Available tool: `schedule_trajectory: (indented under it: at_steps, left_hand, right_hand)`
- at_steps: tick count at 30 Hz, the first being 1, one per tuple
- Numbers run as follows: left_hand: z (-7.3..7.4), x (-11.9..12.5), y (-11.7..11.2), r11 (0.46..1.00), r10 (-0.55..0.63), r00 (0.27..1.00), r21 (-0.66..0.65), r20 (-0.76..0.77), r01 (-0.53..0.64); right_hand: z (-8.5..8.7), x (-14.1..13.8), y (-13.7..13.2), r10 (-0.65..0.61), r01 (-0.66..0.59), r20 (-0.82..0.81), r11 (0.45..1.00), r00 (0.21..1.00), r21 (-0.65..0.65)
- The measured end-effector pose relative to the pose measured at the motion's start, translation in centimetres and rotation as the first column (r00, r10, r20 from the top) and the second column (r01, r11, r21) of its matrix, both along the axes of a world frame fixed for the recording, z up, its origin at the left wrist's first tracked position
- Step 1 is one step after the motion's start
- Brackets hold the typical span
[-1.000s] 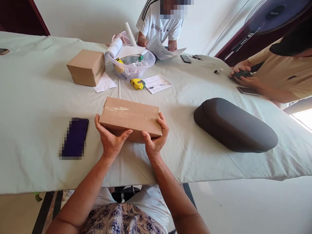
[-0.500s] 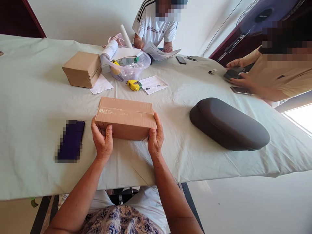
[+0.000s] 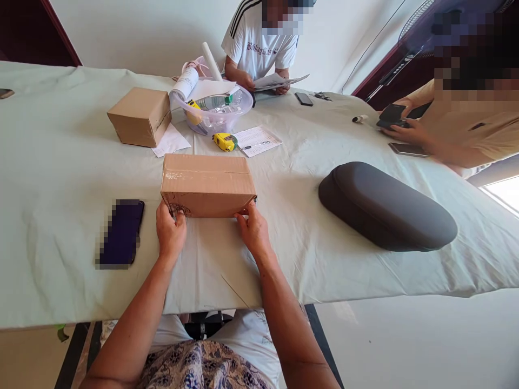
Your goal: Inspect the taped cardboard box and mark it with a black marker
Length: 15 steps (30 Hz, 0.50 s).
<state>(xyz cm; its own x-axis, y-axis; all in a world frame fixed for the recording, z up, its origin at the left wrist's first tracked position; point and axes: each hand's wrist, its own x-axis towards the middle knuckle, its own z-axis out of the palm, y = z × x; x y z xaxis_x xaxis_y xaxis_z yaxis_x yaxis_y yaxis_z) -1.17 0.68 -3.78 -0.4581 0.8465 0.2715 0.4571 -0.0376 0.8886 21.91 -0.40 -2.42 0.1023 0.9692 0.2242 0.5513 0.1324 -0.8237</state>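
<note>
A taped brown cardboard box (image 3: pixel 207 183) lies flat on the pale tablecloth (image 3: pixel 60 178) right in front of me. My left hand (image 3: pixel 170 233) curls around its near left bottom corner, thumb on the front face. My right hand (image 3: pixel 252 229) does the same at the near right bottom corner, fingertips pressed to the cardboard. Both hands touch the box low down, at the cloth.
A dark phone (image 3: pixel 121 231) lies left of my hands, a long grey hard case (image 3: pixel 385 208) to the right. Further back are a smaller cardboard box (image 3: pixel 140 116), a clear bowl (image 3: pixel 217 111), a yellow tape measure (image 3: pixel 225 141) and papers (image 3: pixel 257 140). Two other people sit at the far side.
The box went from being held up at its ends to lying flat and squared on the cloth. My hands slid from its sides down to the near bottom corners.
</note>
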Motion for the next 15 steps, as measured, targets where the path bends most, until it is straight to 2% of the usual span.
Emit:
schedule_trajectory:
  at_steps: [2, 4, 8, 12, 15]
  left_hand:
    - [0.2, -0.1, -0.1, 0.999, 0.012, 0.997, -0.042, -0.071, -0.015]
    - [0.5, -0.1, -0.2, 0.999, 0.005, 0.997, -0.04, -0.079, -0.008]
    - [1.4, 0.1, -0.5, 0.995, 0.039, 0.998, 0.097, -0.05, -0.034]
    - [2.6, 0.5, -1.0, 0.964, 0.075, 0.992, 0.263, -0.098, -0.047]
    - [3.0, 1.0, -1.6, 0.93, 0.032, 0.992, 0.367, -0.121, 0.015]
  right_hand:
    - [0.0, 0.0, 0.0, -0.012, 0.013, 0.034, 1.0, 0.999, -0.007]
    - [0.2, -0.1, 0.0, -0.02, 0.02, 0.025, 1.0, 0.999, -0.001]
    - [0.9, -0.2, -0.1, -0.11, 0.118, -0.087, 0.988, 0.99, 0.097]
    - [1.4, -0.2, -0.6, -0.226, 0.283, -0.216, 0.915, 0.95, 0.289]
    - [1.6, -0.2, -1.0, -0.207, 0.289, -0.232, 0.865, 0.95, 0.41]
